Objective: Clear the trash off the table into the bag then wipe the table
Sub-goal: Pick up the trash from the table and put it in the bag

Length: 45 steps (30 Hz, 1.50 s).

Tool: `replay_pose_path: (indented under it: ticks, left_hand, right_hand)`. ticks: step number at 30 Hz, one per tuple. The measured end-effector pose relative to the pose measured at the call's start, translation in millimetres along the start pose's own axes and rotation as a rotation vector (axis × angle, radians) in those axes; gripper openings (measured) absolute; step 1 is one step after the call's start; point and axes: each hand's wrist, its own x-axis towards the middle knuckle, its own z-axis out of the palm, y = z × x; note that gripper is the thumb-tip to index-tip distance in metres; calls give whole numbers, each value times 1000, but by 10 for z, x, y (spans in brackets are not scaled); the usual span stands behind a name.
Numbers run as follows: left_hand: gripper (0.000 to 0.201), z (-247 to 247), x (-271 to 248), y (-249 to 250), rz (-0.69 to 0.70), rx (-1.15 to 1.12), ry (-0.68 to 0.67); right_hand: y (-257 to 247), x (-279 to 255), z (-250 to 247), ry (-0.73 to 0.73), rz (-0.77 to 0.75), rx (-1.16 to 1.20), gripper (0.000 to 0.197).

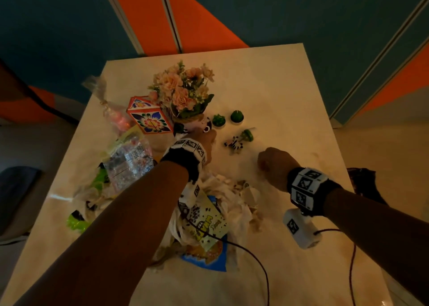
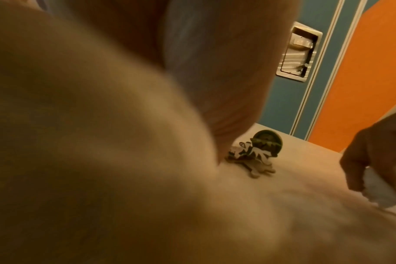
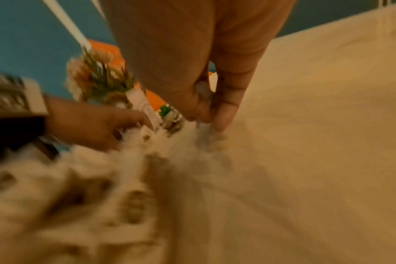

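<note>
On the cream table (image 1: 278,85) lies a heap of crumpled white tissue (image 1: 232,194) with a yellow snack wrapper (image 1: 206,224) and a blue one (image 1: 209,259) in it. My right hand (image 1: 271,164) rests as a fist at the heap's right end. In the right wrist view its thumb and fingers (image 3: 226,107) pinch a white tissue scrap, which also shows in the left wrist view (image 2: 384,192). My left hand (image 1: 206,140) reaches over the heap toward the flower pot. Its fingers (image 3: 129,116) lie stretched out on tissue (image 3: 79,178).
At the back stand a flower pot (image 1: 183,92), a patterned box (image 1: 148,115), two green cactus candles (image 1: 218,119) and a zebra toy (image 1: 234,143). Clear plastic packaging (image 1: 125,164) and green items (image 1: 79,222) lie at the left. Something dark, perhaps a bag (image 1: 362,182), hangs off the right edge.
</note>
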Motion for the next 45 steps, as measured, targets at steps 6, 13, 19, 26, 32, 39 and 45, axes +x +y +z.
replay_pose_path:
  ticks: [6,13,19,26,32,39,45]
  left_hand:
    - [22,12,-3,-42,68,-2,52]
    - [24,-1,-287,-202,145,-278,302]
    - [25,48,-520,-227,211,-342,423]
    - [26,69,-800,-245,171,-375,530]
    - [26,63,-928,-221,161,-440,648]
    - [26,25,-983,-54,101,-475,605]
    - [29,-68,-1087,43,104,-494,667]
  right_hand:
    - [-409,-500,-15,-85,-134,175,63]
    - [-525,-494,275,-194,-146,-88,91]
    - [-534,-363,402,-213,-79,-18,71]
    - [-499,-379,371,-192,-10,109,64]
    - [-360,-523,222,-156,59,73,50]
    - [-184,-730,422,-269,-6,-38,59]
    - [-140,-767,355,-197,-41,-2,36]
